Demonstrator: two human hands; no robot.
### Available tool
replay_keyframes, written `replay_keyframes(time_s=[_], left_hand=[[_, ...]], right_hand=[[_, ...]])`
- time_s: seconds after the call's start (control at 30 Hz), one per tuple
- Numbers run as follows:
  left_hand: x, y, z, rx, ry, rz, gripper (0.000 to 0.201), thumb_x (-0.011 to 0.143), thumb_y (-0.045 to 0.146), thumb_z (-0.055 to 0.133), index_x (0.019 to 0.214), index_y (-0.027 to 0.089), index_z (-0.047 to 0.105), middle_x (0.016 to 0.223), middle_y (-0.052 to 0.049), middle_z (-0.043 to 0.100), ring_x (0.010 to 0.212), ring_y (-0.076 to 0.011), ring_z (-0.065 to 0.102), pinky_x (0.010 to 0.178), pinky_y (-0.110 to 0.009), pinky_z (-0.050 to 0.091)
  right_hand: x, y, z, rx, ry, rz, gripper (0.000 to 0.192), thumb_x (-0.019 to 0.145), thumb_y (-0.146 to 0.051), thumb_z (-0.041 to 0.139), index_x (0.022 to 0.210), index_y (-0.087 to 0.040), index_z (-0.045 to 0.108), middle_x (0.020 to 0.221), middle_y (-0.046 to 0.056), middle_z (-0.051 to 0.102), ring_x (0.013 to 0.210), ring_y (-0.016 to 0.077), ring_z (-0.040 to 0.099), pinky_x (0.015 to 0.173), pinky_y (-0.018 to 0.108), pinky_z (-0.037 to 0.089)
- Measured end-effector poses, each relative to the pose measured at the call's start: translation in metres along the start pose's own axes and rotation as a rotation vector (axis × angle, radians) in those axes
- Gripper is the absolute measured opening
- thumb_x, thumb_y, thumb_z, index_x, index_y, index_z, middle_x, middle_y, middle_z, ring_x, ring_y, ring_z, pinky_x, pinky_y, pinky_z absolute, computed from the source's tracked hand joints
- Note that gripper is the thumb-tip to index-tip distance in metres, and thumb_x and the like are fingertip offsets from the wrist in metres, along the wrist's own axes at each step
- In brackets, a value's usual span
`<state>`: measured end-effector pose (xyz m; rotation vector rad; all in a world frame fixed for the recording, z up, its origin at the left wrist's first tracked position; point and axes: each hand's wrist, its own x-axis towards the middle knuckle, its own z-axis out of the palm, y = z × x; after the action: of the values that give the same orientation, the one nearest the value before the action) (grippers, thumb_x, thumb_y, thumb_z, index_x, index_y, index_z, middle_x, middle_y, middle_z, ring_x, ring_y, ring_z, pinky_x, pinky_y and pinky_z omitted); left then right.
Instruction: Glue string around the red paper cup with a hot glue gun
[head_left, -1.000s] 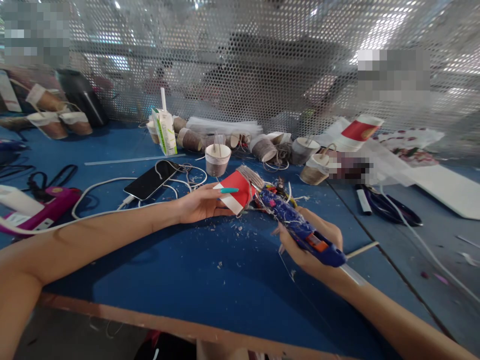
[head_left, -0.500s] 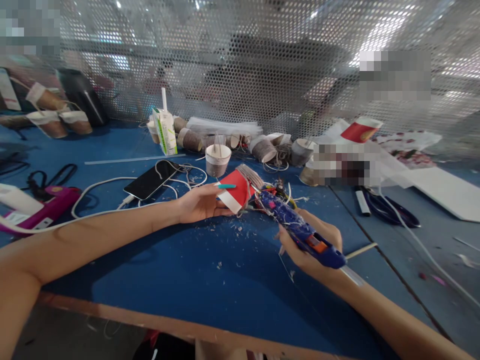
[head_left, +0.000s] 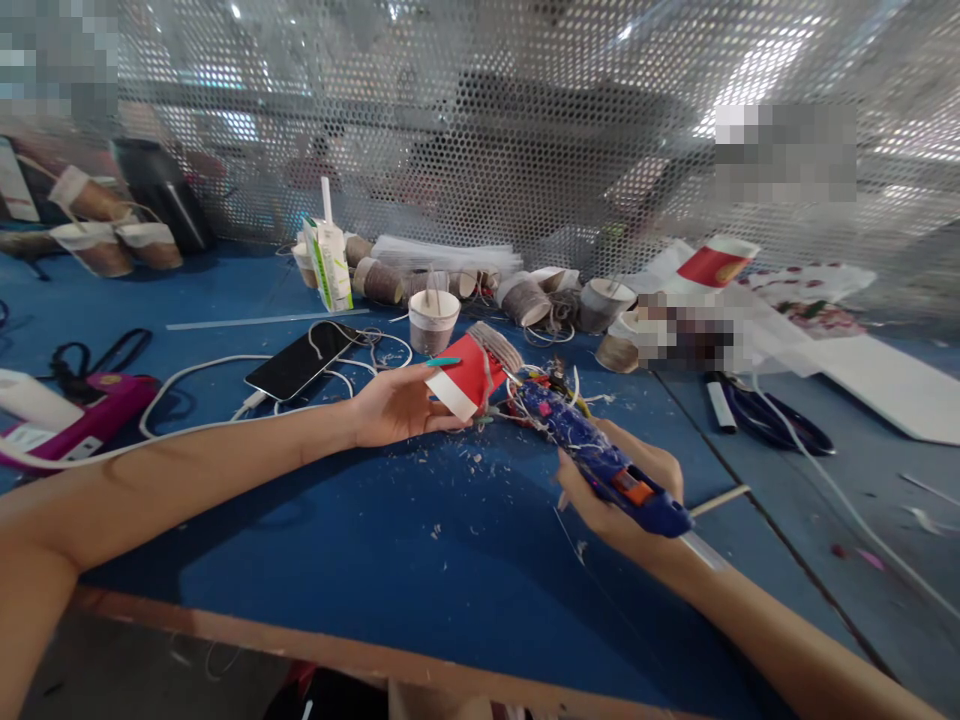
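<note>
Now the left hand point(head_left: 397, 405) has tipped the red-and-white paper cup point(head_left: 469, 372) a little higher and toward ten o'clock than half a second ago, fingers wrapped around its body, so its twine-wrapped end point(head_left: 496, 346) points up at one o'clock. The right hand point(head_left: 626, 490) stays clamped around the blue glue gun point(head_left: 600, 460), whose nozzle sits just beside the cup's lower edge, at four o'clock from it. Judging by that shift, the cup is being turned to present a fresh strip of its side to the nozzle. A phone point(head_left: 300, 360) lies at nine o'clock on the blue table point(head_left: 375, 560).
</note>
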<state>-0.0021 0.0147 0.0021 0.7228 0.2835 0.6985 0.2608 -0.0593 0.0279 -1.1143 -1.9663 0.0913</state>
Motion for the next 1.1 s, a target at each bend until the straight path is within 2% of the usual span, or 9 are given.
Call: replay_keyframes(time_s=[0.13, 0.3, 0.47, 0.6, 0.73, 0.87, 1.0, 1.1], left_hand=[[-0.0002, 0.0000, -0.0003, -0.006, 0.010, 0.002, 0.057, 0.076, 0.039, 0.075, 0.126, 0.016, 0.058, 0.113, -0.012, 0.072, 0.106, -0.0249, 0.070, 0.093, -0.033, 0.054], [-0.0009, 0.0003, -0.0007, 0.004, 0.001, 0.019, 0.066, 0.077, 0.042, 0.073, 0.135, 0.017, 0.053, 0.117, -0.013, 0.069, 0.107, -0.0256, 0.070, 0.093, -0.033, 0.054], [-0.0013, 0.0012, 0.0003, 0.009, -0.013, 0.000, 0.062, 0.072, 0.047, 0.079, 0.124, 0.018, 0.061, 0.113, -0.011, 0.071, 0.103, -0.0246, 0.071, 0.092, -0.032, 0.054], [-0.0015, 0.0014, -0.0019, 0.018, -0.033, -0.021, 0.058, 0.073, 0.052, 0.076, 0.118, 0.017, 0.065, 0.112, -0.012, 0.071, 0.103, -0.0246, 0.069, 0.094, -0.033, 0.053], [-0.0017, 0.0019, -0.0027, 0.033, -0.046, -0.026, 0.055, 0.076, 0.054, 0.072, 0.116, 0.017, 0.066, 0.109, -0.011, 0.072, 0.103, -0.0231, 0.069, 0.092, -0.031, 0.054], [-0.0016, 0.0026, -0.0004, 0.036, -0.052, -0.035, 0.056, 0.071, 0.056, 0.075, 0.112, 0.018, 0.067, 0.105, -0.009, 0.073, 0.098, -0.0198, 0.070, 0.088, -0.026, 0.055], [-0.0017, 0.0033, 0.0009, 0.027, -0.053, -0.038, 0.058, 0.071, 0.056, 0.074, 0.113, 0.017, 0.065, 0.103, -0.009, 0.074, 0.097, -0.0196, 0.071, 0.087, -0.026, 0.055], [-0.0016, 0.0038, 0.0008, 0.004, -0.066, -0.046, 0.057, 0.074, 0.055, 0.071, 0.115, 0.016, 0.064, 0.102, -0.009, 0.074, 0.097, -0.0200, 0.071, 0.087, -0.026, 0.055]], right_hand=[[0.0010, -0.0076, -0.0031, -0.023, 0.002, -0.008, 0.024, 0.080, -0.016, 0.062, 0.064, -0.025, 0.046, 0.053, -0.004, 0.053, 0.044, 0.0107, 0.049, 0.046, 0.025, 0.042], [0.0029, -0.0044, -0.0015, -0.063, 0.011, -0.075, 0.024, 0.080, -0.014, 0.060, 0.063, -0.024, 0.046, 0.052, -0.004, 0.051, 0.042, 0.0097, 0.047, 0.045, 0.025, 0.040], [0.0039, 0.0010, 0.0016, -0.022, 0.062, -0.166, 0.026, 0.080, -0.015, 0.059, 0.061, -0.025, 0.043, 0.050, -0.005, 0.047, 0.039, 0.0087, 0.043, 0.042, 0.024, 0.038], [0.0039, -0.0004, 0.0010, -0.051, 0.044, -0.132, 0.025, 0.080, -0.013, 0.059, 0.063, -0.024, 0.044, 0.051, -0.005, 0.049, 0.040, 0.0084, 0.045, 0.043, 0.024, 0.038], [0.0035, -0.0009, 0.0003, -0.051, 0.064, -0.157, 0.027, 0.079, -0.014, 0.059, 0.062, -0.024, 0.041, 0.050, -0.005, 0.047, 0.040, 0.0085, 0.044, 0.042, 0.024, 0.038], [0.0041, -0.0028, -0.0004, -0.072, 0.029, -0.116, 0.026, 0.079, -0.013, 0.059, 0.063, -0.024, 0.042, 0.051, -0.005, 0.048, 0.041, 0.0082, 0.044, 0.042, 0.023, 0.037], [0.0045, -0.0050, -0.0009, -0.058, 0.047, -0.141, 0.027, 0.078, -0.014, 0.058, 0.061, -0.024, 0.039, 0.050, -0.006, 0.043, 0.039, 0.0076, 0.039, 0.041, 0.024, 0.033], [0.0040, -0.0073, -0.0015, -0.089, 0.042, -0.103, 0.029, 0.079, -0.014, 0.058, 0.061, -0.024, 0.037, 0.050, -0.006, 0.041, 0.040, 0.0074, 0.037, 0.042, 0.025, 0.032]])
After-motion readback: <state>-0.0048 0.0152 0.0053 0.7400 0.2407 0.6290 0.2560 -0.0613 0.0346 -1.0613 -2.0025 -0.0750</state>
